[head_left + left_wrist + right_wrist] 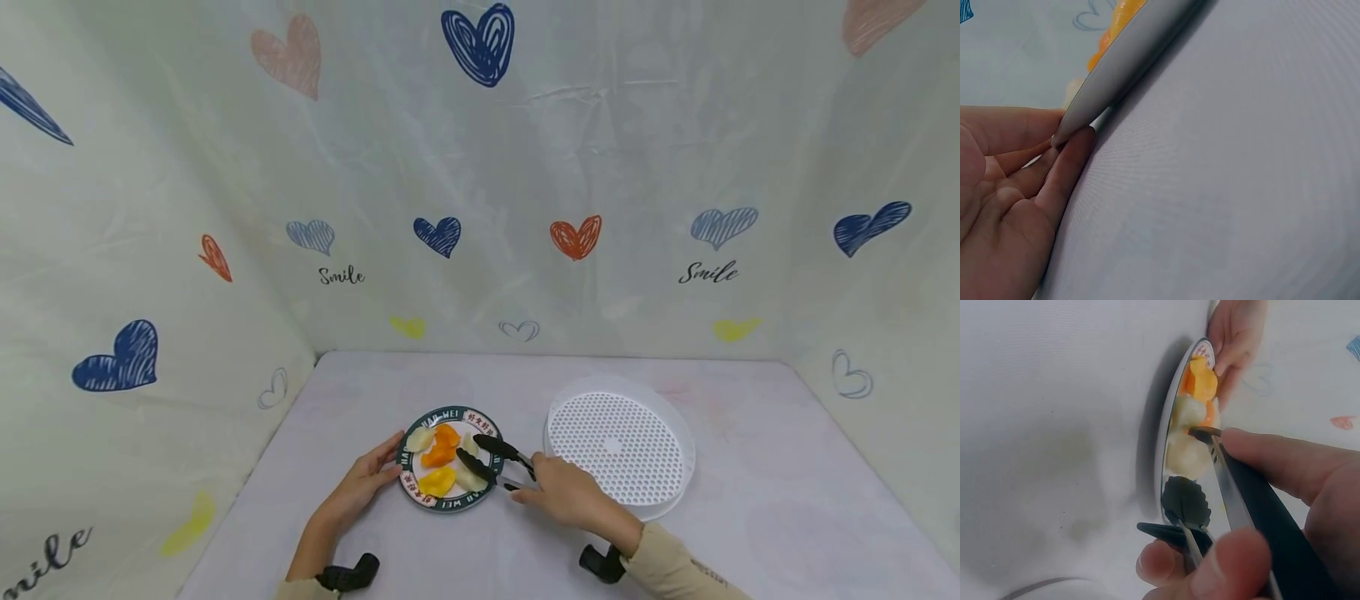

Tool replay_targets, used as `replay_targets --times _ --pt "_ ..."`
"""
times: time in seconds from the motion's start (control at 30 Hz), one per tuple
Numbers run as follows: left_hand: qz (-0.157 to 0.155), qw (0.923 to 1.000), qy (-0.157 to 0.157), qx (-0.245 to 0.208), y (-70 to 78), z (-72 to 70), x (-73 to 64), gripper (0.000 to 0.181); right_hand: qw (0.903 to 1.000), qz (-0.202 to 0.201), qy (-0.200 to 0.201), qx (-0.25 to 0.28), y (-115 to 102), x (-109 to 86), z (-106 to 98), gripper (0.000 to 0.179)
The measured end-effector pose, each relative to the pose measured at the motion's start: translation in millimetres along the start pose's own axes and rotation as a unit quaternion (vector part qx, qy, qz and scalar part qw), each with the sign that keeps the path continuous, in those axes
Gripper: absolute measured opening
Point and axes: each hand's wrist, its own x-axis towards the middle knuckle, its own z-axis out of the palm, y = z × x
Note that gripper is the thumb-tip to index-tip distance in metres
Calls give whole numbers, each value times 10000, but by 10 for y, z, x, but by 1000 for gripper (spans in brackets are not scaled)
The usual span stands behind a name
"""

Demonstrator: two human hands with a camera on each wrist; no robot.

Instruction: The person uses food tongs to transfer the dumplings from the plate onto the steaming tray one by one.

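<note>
My left hand [358,485] pinches the rim of a round plate [451,504] with a green patterned border, thumb above and fingers beneath, as the left wrist view shows. Soft-looking pieces of food lie on it: orange pieces [441,447], a yellow piece [437,481] and several pale pieces [420,439]; their exact kind cannot be told. My right hand [573,498] grips black-tipped tongs [1186,501] by their handles. The two tips stand apart over the plate's right side, beside the pale pieces. Whether they touch any piece is unclear.
A round white perforated tray [611,446] lies on the table [757,483], right of the plate and behind my right forearm. A pale curtain [525,150] printed with hearts encloses the table at the back and sides.
</note>
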Motion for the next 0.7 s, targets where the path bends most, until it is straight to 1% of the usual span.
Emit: replay_targets --times 0.13,0.23,0.37,0.57,0.7 --pt "-56 9999 100 15 -21 15 3 62 9998 40 75 -161 -41 -9 10 46" --pt "-61 9999 103 -33 -21 22 8 62 9996 53 173 -231 -57 -15 9 43" --pt "-28 9999 79 -89 -13 24 -1 62 9994 51 203 -285 -47 -14 25 43" --pt "-72 9998 133 -109 18 31 -17 61 9996 24 183 -200 3 3 54 43" --pt "-122 9997 173 -99 16 36 -17 62 9998 11 180 -13 11 -15 11 50"
